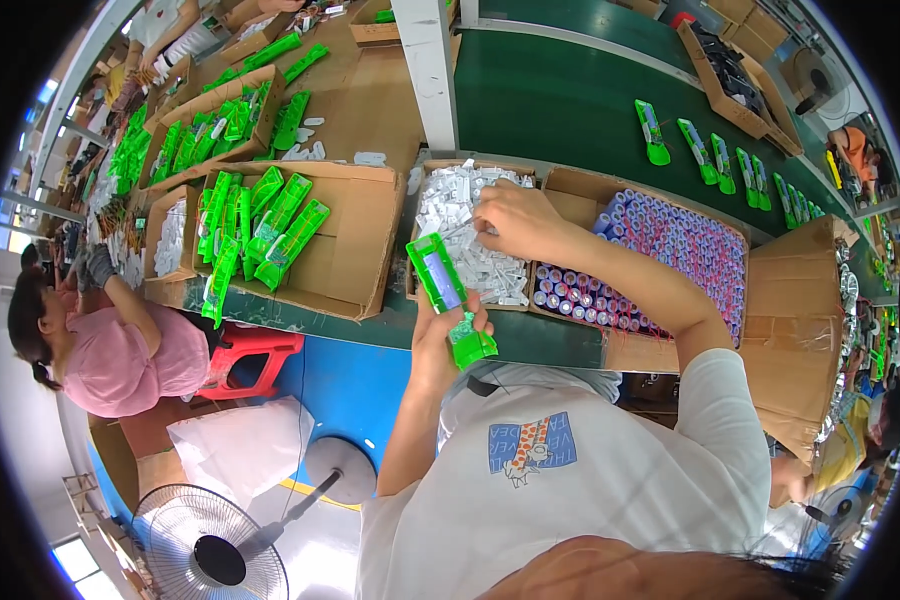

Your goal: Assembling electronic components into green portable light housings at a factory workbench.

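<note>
My left hand (434,340) is closed around a green plastic housing (473,346), tilted upright in front of the boxes. A purple battery cell (441,281) lies in the housing's upper part. My right hand (516,214) reaches into a cardboard box of small white plastic parts (454,212). Its fingers are bent together at the heap, and whatever they pinch is hidden. Right of that heap, a wider carton (570,181) holds many purple battery cells (670,245) with red wires, under my right forearm.
On the left, a cardboard box (342,215) contains several green housings (282,228). Beyond the metal post (428,80), more housings (652,135) lie on a green conveyor belt (560,90). A co-worker in pink (135,355) sits at left, near a red stool (260,358) and a fan (215,555).
</note>
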Motion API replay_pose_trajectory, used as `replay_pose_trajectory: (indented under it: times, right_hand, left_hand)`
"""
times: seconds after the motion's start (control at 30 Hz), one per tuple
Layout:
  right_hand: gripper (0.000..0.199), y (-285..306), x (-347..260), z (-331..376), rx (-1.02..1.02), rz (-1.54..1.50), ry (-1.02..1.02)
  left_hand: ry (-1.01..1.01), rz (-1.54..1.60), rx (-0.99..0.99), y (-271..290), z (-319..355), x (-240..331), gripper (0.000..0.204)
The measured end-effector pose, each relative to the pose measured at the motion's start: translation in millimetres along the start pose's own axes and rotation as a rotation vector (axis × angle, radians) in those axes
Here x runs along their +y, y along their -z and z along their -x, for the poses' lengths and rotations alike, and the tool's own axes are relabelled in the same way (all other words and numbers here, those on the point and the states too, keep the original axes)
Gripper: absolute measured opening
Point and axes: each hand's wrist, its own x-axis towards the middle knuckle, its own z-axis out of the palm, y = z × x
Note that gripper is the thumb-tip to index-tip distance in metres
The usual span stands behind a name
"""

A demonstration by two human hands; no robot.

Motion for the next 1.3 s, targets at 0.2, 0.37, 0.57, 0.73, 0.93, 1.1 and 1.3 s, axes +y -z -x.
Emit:
replay_pose_trajectory:
  times: [0.2,0.37,0.57,0.73,0.93,1.1,1.3]
  right_hand:
    - [0.012,2.9,-3.2,2.1,-0.075,-0.023,-0.004]
    - [0.011,5.2,-2.8,1.8,-0.085,-0.077,0.029]
    - [0.007,0.3,-0.1,8.0,0.150,-0.137,0.194]
    - [0.014,6.5,-8.0,1.0,-0.031,0.026,0.212]
    - [0.013,16.6,11.0,-4.3,0.210,-0.667,-0.013]
    - [0.021,20.6,-2.9,-4.1,0.156,-1.009,-0.074]
    - [0.016,13.8,-18.3,9.7,0.219,-0.641,0.095]
  left_hand:
    - [-0.017,0.007,0.005,-0.4,5.9,-5.5,0.042]
    - [-0.098,-0.172,0.028,4.0,7.5,-9.8,0.035]
    - [-0.083,-0.270,0.060,4.5,6.7,-10.7,0.034]
    - [-0.073,-0.304,0.073,2.8,7.2,-6.2,0.032]
    - [-0.025,-0.302,0.072,-1.0,5.6,-6.7,0.032]
    - [0.012,-0.291,0.048,-5.7,1.2,-12.3,0.032]
    - [-0.008,-0.265,0.029,-12.8,-2.7,-13.1,0.034]
